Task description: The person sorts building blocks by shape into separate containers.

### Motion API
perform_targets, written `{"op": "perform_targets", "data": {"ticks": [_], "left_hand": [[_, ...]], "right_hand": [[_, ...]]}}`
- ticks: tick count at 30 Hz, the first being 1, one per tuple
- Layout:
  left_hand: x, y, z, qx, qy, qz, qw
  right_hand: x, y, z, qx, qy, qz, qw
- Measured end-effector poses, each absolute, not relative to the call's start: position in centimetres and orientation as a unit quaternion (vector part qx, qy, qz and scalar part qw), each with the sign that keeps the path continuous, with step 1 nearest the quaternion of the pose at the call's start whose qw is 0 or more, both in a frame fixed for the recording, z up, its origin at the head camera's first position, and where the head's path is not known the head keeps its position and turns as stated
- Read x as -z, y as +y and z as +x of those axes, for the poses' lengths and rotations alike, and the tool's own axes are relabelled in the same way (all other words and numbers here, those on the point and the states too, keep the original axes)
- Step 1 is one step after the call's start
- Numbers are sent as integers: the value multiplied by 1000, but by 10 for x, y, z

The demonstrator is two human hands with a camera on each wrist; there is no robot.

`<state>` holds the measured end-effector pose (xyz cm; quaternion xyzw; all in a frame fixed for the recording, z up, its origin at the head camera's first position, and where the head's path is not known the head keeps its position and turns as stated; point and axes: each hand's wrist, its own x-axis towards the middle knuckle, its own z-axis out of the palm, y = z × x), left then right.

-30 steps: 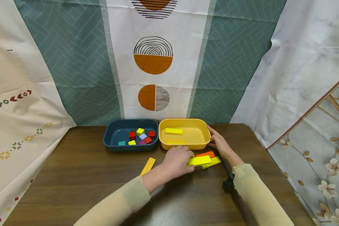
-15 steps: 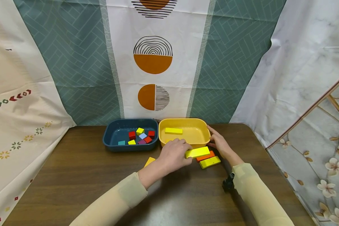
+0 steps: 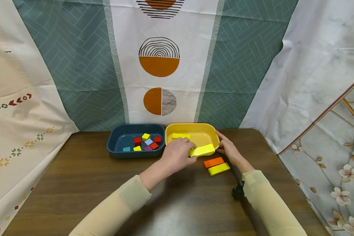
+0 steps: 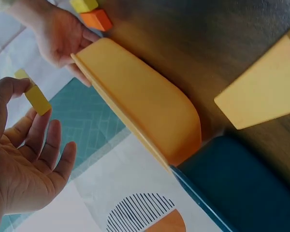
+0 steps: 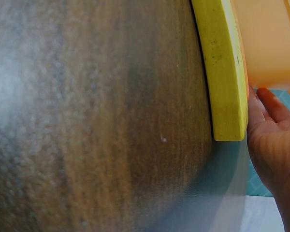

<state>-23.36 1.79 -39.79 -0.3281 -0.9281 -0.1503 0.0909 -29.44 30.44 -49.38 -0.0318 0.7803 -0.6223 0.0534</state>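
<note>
Below a hanging cloth (image 3: 162, 68) in green and white panels stands a dark brown table (image 3: 76, 183), its surface streaked with wood grain and carrying glare toward the front. Two trays sit side by side at its far edge, a blue tray (image 3: 135, 154) and a yellow tray (image 3: 206, 133); both are smooth, apparently plastic, and rectangular with rounded corners.

Hands: the left hand (image 3: 178, 152) pinches a yellow bar (image 3: 202, 150) between thumb and fingers. The right hand (image 3: 228, 150) rests extended fingers against the yellow tray's right end and holds no bar.

Change noted: half a second ago the held bar was in front of the yellow tray's near wall; it now overlaps the near rim and opening. Judged on that, the carry from table to tray is well advanced. Clearance above the rim cannot be told.

Other bars, flat and straight-edged: a bright bar (image 3: 181, 135) inside the yellow tray; an orange bar (image 3: 213, 162) and a speckled bar (image 3: 219, 169) side by side on the table; an amber bar (image 4: 266, 82), visible only from the left wrist.

Smallest: crisp-edged cubes (image 3: 137, 141) in the blue tray, mixed colours.
</note>
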Motion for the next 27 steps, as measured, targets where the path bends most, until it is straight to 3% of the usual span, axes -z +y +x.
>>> {"op": "perform_targets", "data": {"ticks": [27], "left_hand": [[379, -6, -266, 142, -949, -264, 101]], "right_hand": [[493, 304, -293, 622, 780, -31, 57]]}}
